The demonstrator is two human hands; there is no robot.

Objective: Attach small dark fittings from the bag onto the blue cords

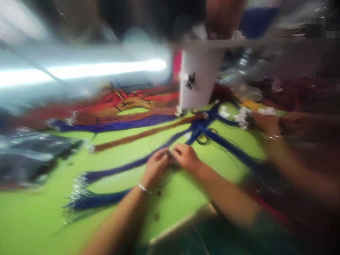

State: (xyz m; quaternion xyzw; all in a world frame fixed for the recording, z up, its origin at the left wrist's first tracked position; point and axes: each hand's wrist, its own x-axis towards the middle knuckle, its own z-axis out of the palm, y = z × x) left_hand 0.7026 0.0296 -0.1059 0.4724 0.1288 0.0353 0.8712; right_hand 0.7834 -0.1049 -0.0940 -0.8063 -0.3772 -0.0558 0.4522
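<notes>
Where the near edge of the green tabletop (34,219) is running closest to the wearer, two bare hands are meeting over one item.

Small piece (169,153): resting between the fingertips of both hands, inward from that edge; blur is hiding its shape.
Left hand (156,165), with bracelet (143,188): thumb and fingertips are pinching the piece.
Right hand (186,157): thumb and curled forefinger are pinching from the opposite side.
Two blue wire bundles (99,199): lying towards the tabletop's left edge, pale-tipped ends fanning out.
Brown bundle (138,134): lying beyond these, towards the far edge.
Tape roll (203,142): lying just beyond the right hand.
Co-worker's hand (265,123): reaching in from the right edge beside white connectors (243,118); finger state cannot be told.

Handling note, by judgement: the left pinch should be steadying the piece while the right is making small, straight adjustments, with neither hand tugging on nearby wires.
</notes>
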